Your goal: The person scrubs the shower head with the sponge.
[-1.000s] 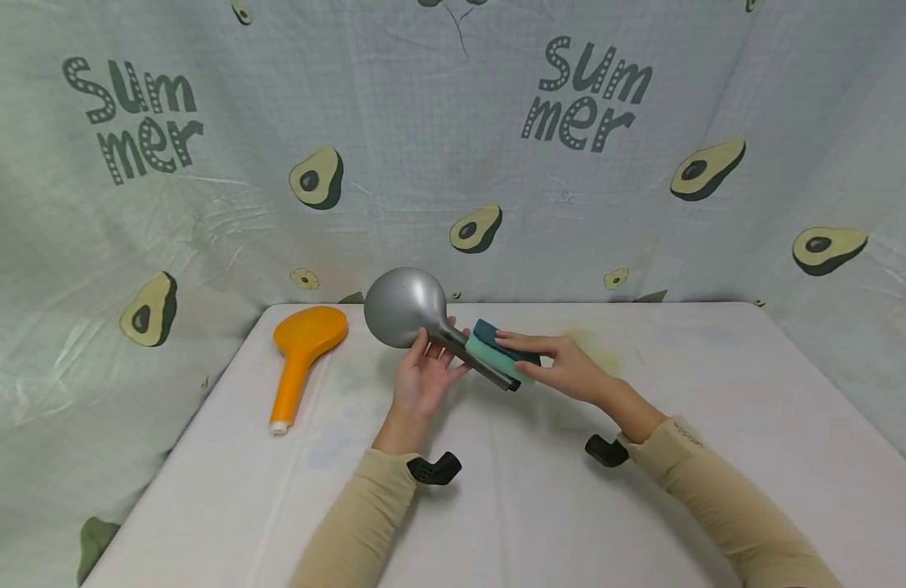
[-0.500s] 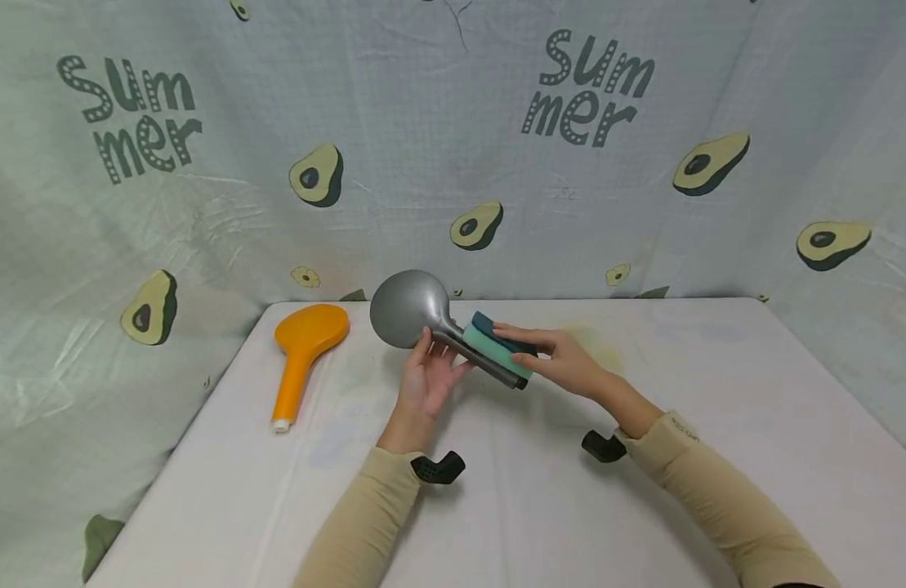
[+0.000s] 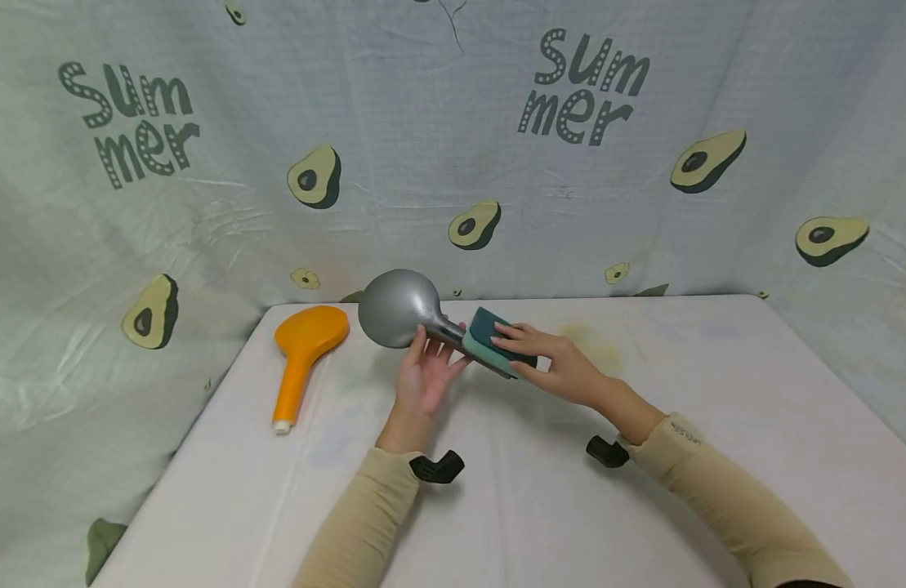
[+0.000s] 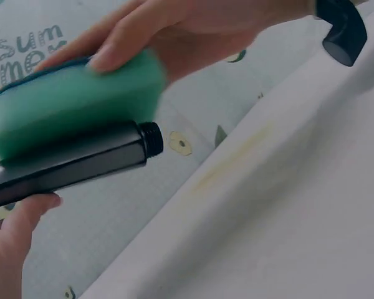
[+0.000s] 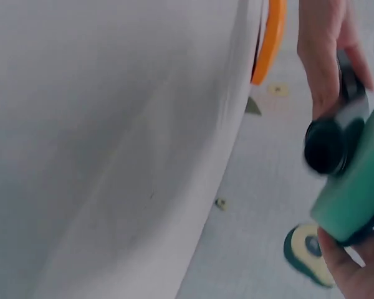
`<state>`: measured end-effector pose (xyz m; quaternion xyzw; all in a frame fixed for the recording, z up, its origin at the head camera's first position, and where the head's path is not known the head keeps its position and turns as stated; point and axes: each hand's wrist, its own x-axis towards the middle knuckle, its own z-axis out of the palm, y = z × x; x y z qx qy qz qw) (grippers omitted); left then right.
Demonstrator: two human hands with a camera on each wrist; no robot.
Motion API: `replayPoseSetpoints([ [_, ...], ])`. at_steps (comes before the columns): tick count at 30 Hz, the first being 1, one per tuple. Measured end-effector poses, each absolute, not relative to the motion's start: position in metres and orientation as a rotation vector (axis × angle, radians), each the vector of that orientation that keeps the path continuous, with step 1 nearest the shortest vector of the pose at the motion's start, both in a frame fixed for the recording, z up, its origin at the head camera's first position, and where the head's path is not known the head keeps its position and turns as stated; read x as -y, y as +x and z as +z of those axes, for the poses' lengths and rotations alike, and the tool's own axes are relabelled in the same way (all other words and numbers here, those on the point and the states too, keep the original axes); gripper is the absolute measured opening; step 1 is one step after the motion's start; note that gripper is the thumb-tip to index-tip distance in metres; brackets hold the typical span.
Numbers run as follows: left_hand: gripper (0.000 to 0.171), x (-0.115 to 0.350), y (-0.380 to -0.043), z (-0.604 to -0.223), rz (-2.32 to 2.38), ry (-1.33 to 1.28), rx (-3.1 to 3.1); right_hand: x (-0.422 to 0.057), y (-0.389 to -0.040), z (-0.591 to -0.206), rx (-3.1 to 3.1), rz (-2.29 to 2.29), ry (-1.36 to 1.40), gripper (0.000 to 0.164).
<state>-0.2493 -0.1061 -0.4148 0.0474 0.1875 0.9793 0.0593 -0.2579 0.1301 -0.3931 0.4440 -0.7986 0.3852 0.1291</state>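
A grey shower head (image 3: pixel 399 309) is held above the table, its round head tilted to the far left. My left hand (image 3: pixel 423 380) holds it at the neck, thumb in front and fingers behind. My right hand (image 3: pixel 566 367) grips a green sponge (image 3: pixel 489 353) with a dark scouring side uppermost. The sponge lies against the handle, covering much of it in the head view. In the left wrist view, the dark handle (image 4: pixel 81 162) ends in a black thread, with the blurred sponge (image 4: pixel 81 103) along its top. The right wrist view shows the handle end-on beside the sponge (image 5: pixel 352 193).
An orange shower head (image 3: pixel 305 339) with a white end lies at the table's left side. A white cloth covers the table (image 3: pixel 541 506). Behind it hangs a pale curtain (image 3: pixel 416 122) printed with avocados and lettering. Both wrists carry black devices (image 3: pixel 438 467).
The shower head shifts slightly right, then back left. My right hand's sponge turns so that more of its dark side shows, and it now covers more of the handle's end.
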Motion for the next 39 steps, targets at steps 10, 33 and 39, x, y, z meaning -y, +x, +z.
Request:
replayPoseSetpoints([
  [10, 0.036, 0.084, -0.244, -0.413, 3.014, -0.060, -0.677, -0.085, -0.249, -0.389, 1.992, 0.181, 1.248, 0.049],
  [33, 0.044, 0.093, -0.249, -0.410, 2.973, -0.012, -0.816, -0.110, -0.262, -0.395, 2.196, 1.002, 1.124, 0.044],
  [39, 0.037, 0.088, -0.246, -0.413, 2.926, 0.013, -0.884, -0.106, -0.261, -0.392, 2.287, 1.126, 1.204, 0.044],
])
